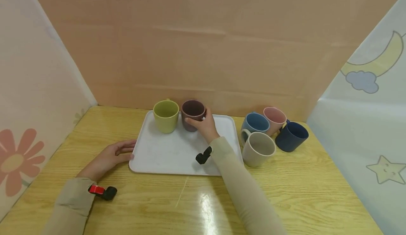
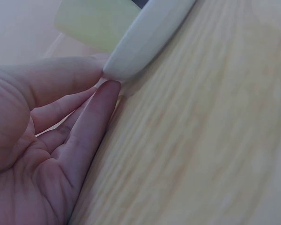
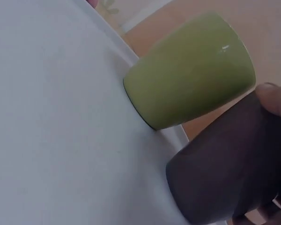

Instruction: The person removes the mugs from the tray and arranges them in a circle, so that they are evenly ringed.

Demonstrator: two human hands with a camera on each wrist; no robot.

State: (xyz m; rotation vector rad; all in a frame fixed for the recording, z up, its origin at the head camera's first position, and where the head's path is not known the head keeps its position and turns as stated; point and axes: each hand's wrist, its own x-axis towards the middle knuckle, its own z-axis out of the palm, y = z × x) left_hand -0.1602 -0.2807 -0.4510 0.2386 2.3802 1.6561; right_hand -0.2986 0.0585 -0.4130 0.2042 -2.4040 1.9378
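My right hand grips a purple-brown mug, thumb on its near side and fingers round the right side. In the right wrist view the mug stands upright, its base at the surface of a white tray. Just left of it on the tray is a yellow-green mug, its handle facing the back. At the tray's left edge, my left hand pinches the rim; the left wrist view has thumb and fingertip meeting at the tray's corner.
Right of the tray a blue mug, a pink mug, a cream mug and a navy mug stand close together on the wooden table. Paper-covered walls border the table at the back and both sides.
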